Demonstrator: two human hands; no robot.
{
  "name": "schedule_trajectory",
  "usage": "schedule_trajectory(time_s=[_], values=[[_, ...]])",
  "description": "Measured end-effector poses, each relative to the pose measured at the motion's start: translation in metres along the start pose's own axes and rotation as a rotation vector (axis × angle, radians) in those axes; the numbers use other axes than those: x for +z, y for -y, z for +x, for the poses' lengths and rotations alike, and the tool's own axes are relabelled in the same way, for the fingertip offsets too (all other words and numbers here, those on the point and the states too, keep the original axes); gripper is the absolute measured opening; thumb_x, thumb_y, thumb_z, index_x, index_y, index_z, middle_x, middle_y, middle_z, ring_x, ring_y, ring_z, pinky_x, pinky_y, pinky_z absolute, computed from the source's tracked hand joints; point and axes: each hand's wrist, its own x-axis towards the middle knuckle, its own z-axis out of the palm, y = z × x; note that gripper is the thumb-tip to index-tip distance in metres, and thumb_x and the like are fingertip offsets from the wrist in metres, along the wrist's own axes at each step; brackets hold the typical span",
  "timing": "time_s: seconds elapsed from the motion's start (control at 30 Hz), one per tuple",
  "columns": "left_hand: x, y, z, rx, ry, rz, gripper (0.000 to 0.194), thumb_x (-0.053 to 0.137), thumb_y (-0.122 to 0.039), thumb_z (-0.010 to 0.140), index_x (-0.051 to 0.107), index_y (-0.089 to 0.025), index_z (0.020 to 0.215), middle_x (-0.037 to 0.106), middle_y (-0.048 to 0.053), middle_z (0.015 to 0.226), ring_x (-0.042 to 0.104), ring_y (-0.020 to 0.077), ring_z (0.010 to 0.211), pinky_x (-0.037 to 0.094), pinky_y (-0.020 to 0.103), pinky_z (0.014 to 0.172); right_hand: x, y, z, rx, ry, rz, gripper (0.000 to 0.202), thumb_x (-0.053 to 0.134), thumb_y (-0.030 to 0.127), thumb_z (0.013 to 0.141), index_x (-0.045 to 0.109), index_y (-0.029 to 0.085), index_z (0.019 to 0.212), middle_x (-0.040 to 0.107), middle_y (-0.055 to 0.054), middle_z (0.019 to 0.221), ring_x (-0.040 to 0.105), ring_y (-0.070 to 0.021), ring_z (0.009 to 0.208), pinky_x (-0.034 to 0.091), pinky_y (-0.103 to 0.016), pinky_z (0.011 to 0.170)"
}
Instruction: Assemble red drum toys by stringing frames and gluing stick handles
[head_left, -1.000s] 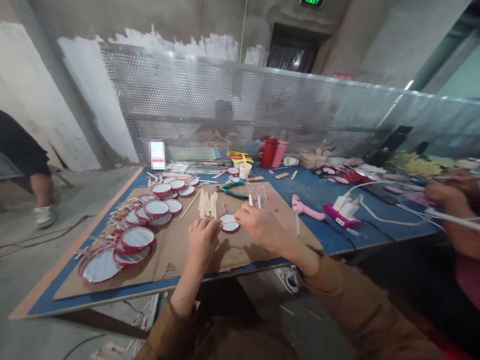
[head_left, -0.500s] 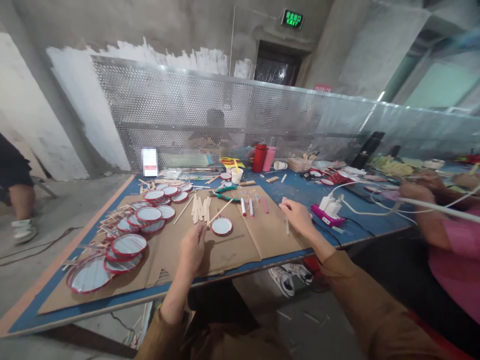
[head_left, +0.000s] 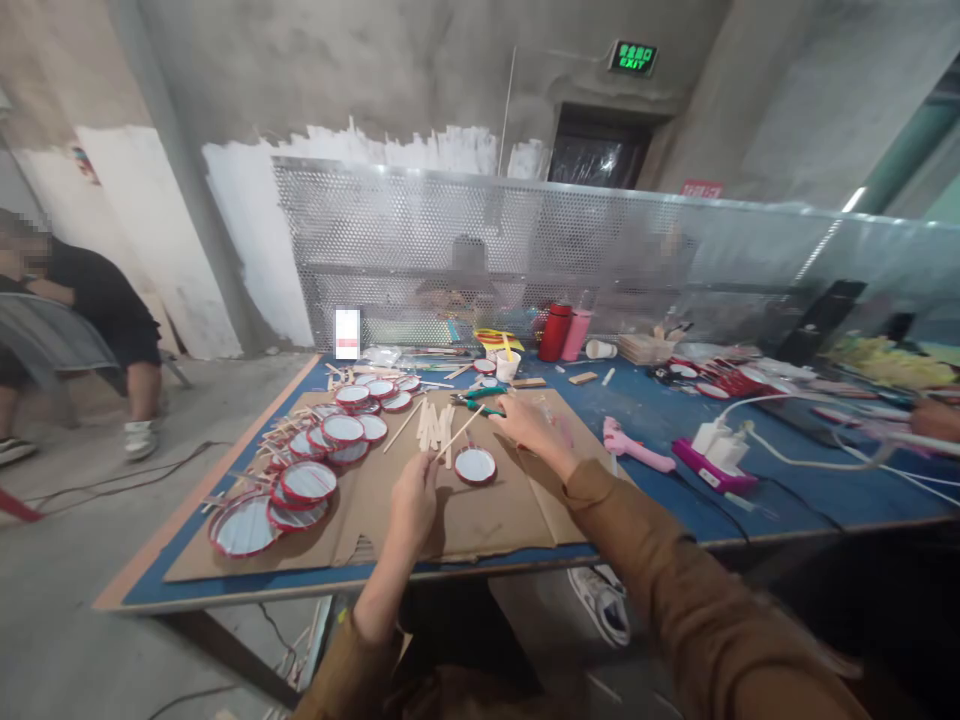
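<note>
The blue bench [head_left: 645, 395] carries a sheet of cardboard [head_left: 480, 535] along its front edge, reaching towards the front left corner. A pile of red-rimmed discs [head_left: 343, 430] covers the cardboard's left side, near the bench's left edge, and is best kept clear of the left sleeve.

The right hand [head_left: 529, 425] reaches across the cardboard with its fingertips at the pliers [head_left: 487, 409], which lie towards the bench's back edge. Whether that grip has closed on a handle, I cannot tell. Taking both handles together, well back from the hinge, would probably give better control than pinching one end.

The left hand [head_left: 414, 505] is nearer the front edge, its grip closed in a pinch around the lower end of a thin stick. A single disc [head_left: 475, 464] lies flat on the cardboard between the hands and the front edge, just right of the left hand; lifting the pliers clear of it seems wise.

The loose sticks [head_left: 431, 425] lie behind the left hand. The thin stick [head_left: 463, 431] slants up and right; a firm, light pinch should keep it from twisting or snapping.
</note>
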Motion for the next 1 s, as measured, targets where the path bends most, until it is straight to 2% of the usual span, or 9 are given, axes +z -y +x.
schedule_trajectory(time_s=[0.2, 0.3, 0.4, 0.5, 0.6, 0.67, 0.73, 0.83, 1.0], values=[[0.002, 0.003, 0.000, 0.011, 0.002, 0.018, 0.026, 0.038, -0.029, 0.088, 0.063, -0.020, 0.093, 0.068, 0.009, 0.101, 0.062, 0.0198, 0.095, 0.046, 0.031, 0.082, 0.026, 0.020, 0.040, -0.047, 0.068, 0.046, 0.020, 0.052, 0.025, 0.082, 0.064, 0.013, 0.092, 0.066, -0.017, 0.102, 0.059, -0.0243, 0.096, 0.040, -0.029, 0.079], [0.002, 0.001, 0.000, 0.001, -0.004, -0.011, 0.026, 0.038, -0.028, 0.088, 0.063, -0.020, 0.091, 0.068, 0.009, 0.097, 0.062, 0.0196, 0.093, 0.046, 0.032, 0.082, 0.030, 0.019, 0.050, -0.059, 0.024, 0.130, 0.017, 0.053, 0.023, 0.083, 0.062, 0.012, 0.092, 0.065, -0.016, 0.101, 0.060, -0.0223, 0.094, 0.040, -0.027, 0.077], [0.001, 0.000, 0.001, -0.020, -0.010, -0.072, 0.027, 0.037, -0.029, 0.089, 0.062, -0.019, 0.090, 0.068, 0.009, 0.097, 0.062, 0.0196, 0.094, 0.047, 0.032, 0.084, 0.019, 0.012, 0.057, -0.013, -0.098, 0.235, 0.018, 0.046, 0.022, 0.086, 0.058, 0.012, 0.094, 0.063, -0.016, 0.101, 0.058, -0.0208, 0.094, 0.040, -0.026, 0.077], [-0.001, -0.001, 0.002, -0.045, -0.026, -0.134, 0.028, 0.036, -0.032, 0.090, 0.061, -0.019, 0.091, 0.067, 0.009, 0.099, 0.061, 0.0195, 0.097, 0.046, 0.032, 0.085, -0.009, 0.001, 0.058, 0.066, -0.231, 0.353, 0.024, 0.034, 0.026, 0.091, 0.055, 0.013, 0.091, 0.061, -0.013, 0.093, 0.057, -0.0196, 0.087, 0.042, -0.027, 0.070], [-0.004, -0.003, 0.001, -0.063, -0.031, -0.184, 0.030, 0.035, -0.033, 0.090, 0.061, -0.018, 0.091, 0.067, 0.009, 0.098, 0.061, 0.0192, 0.096, 0.046, 0.031, 0.087, -0.041, -0.006, 0.039, 0.095, -0.267, 0.601, 0.034, 0.024, 0.037, 0.094, 0.051, 0.017, 0.087, 0.053, -0.003, 0.071, 0.049, -0.0127, 0.058, 0.038, -0.023, 0.050], [-0.006, -0.004, 0.001, -0.062, -0.031, -0.208, 0.031, 0.035, -0.034, 0.090, 0.061, -0.017, 0.091, 0.067, 0.008, 0.094, 0.061, 0.0181, 0.093, 0.046, 0.030, 0.085, -0.058, -0.004, 0.014, 0.069, -0.122, 1.263, 0.031, 0.042, 0.048, 0.088, 0.050, 0.019, 0.082, 0.045, 0.003, 0.063, 0.036, -0.0080, 0.045, 0.029, -0.019, 0.039], [-0.008, -0.006, 0.001, -0.071, -0.039, -0.228, 0.033, 0.035, -0.037, 0.090, 0.061, -0.016, 0.093, 0.066, 0.006, 0.085, 0.060, 0.0163, 0.083, 0.047, 0.027, 0.077, -0.067, 0.004, -0.016, 0.071, 0.095, 1.661, 0.029, 0.060, 0.047, 0.078, 0.051, 0.019, 0.079, 0.041, 0.006, 0.060, 0.030, -0.0045, 0.041, 0.024, -0.016, 0.036], [-0.008, -0.006, 0.000, -0.107, -0.046, -0.272, 0.042, 0.032, -0.046, 0.090, 0.061, -0.015, 0.096, 0.058, 0.001, 0.068, 0.055, 0.0132, 0.065, 0.045, 0.023, 0.060, -0.064, 0.024, -0.058, 0.131, 0.295, 1.840, 0.026, 0.064, 0.042, 0.076, 0.051, 0.019, 0.078, 0.043, 0.006, 0.061, 0.031, -0.0031, 0.041, 0.023, -0.014, 0.034], [-0.006, -0.003, -0.001, -0.057, 0.127, -0.308, 0.041, 0.044, -0.052, 0.083, 0.060, -0.014, 0.080, 0.048, -0.003, 0.058, 0.044, 0.0093, 0.055, 0.037, 0.019, 0.052, -0.044, 0.048, -0.094, 0.166, 0.330, 1.935, 0.027, 0.066, 0.042, 0.076, 0.051, 0.019, 0.077, 0.046, 0.006, 0.061, 0.032, -0.0030, 0.040, 0.023, -0.014, 0.033]])
